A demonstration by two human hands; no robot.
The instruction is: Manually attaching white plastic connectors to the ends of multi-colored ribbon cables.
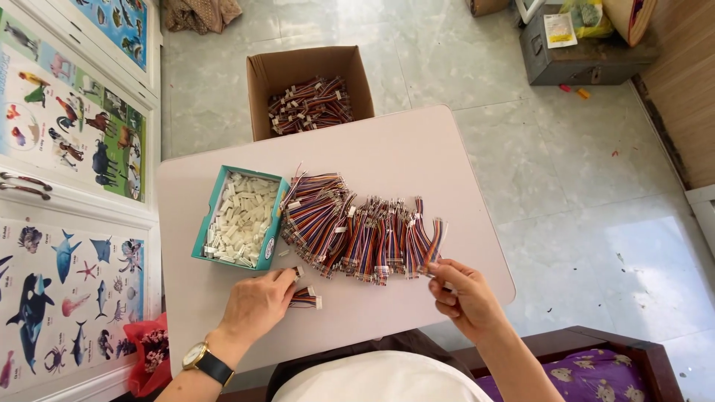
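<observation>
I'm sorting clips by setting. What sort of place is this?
Probably a home room used for piecework: animal posters on cabinet doors, a tiled floor, and a small table spread with wire harnesses, which the right hand reaches.

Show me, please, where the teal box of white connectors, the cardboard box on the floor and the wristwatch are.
teal box (199, 240): head view, on its left outer wall.
cardboard box (261, 97): head view, on its left inner wall.
wristwatch (196, 356): head view, on its round dial at the left wrist.

Left hand (257, 301) presses a small wire bundle (305, 298); right hand (462, 294) pinches wires (430, 249) from the row.
</observation>
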